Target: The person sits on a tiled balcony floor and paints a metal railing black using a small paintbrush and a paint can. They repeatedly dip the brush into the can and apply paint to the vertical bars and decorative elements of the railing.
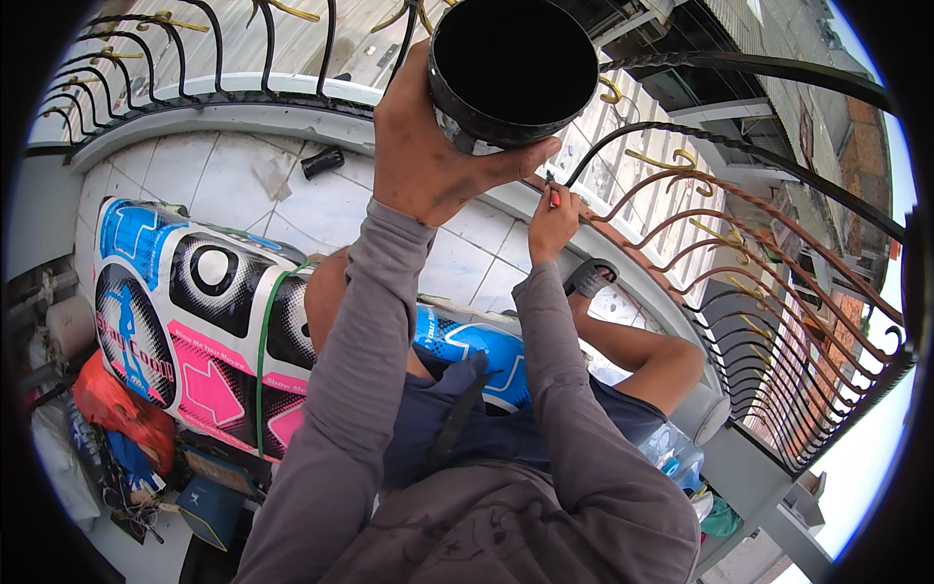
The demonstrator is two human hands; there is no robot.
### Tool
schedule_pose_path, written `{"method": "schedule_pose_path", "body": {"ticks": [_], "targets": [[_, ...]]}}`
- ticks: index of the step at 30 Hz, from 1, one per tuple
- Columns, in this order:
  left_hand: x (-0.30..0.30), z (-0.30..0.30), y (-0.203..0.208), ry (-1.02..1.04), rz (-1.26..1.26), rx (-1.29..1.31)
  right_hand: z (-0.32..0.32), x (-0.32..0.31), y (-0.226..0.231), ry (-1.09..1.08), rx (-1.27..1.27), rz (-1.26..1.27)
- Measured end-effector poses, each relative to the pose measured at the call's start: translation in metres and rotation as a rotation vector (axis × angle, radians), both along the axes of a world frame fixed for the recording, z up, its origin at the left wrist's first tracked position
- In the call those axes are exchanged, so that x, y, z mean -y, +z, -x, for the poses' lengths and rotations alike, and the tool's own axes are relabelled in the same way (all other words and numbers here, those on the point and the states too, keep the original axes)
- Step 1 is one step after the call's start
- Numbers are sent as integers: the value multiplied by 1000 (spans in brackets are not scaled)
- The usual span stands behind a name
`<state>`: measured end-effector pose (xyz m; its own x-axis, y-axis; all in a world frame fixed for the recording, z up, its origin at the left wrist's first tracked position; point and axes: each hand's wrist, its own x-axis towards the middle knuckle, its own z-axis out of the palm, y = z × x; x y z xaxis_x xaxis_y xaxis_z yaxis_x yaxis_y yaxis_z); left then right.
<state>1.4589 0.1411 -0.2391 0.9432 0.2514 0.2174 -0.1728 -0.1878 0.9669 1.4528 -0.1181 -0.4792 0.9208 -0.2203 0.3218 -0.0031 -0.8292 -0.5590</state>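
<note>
My left hand (428,146) is wrapped round a round black tub (486,128), raised near the top of the view. Its inside looks wholly black, and dark smears mark its outer wall and my fingers. Lower and to the right, my right hand (553,229) pinches a small paintbrush (556,198) with a red part showing between the fingers. The dark brush tip is at the reddish-brown bottom rail (623,243) of a curved metal railing; whether it touches cannot be made out. Bars on the left are black (269,49), while several on the right are brown (769,229).
A black cylinder (323,163) lies on the white tiled floor (224,175). Beside my legs is a bulky bundle wrapped in a printed sheet (219,331), tied with green cord. An orange bag (122,409) and a dark box (209,511) are at lower left, a clear plastic bottle (673,456) at right.
</note>
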Motion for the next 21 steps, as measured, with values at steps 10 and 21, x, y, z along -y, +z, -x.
{"method": "schedule_pose_path", "body": {"ticks": [10, 21], "targets": [[-2, 0, 2, 20, 35, 53, -16, -41, -20, -86, -33, -497], [1, 1, 4, 19, 2, 46, -6, -47, -27, -133, -105, -606]]}}
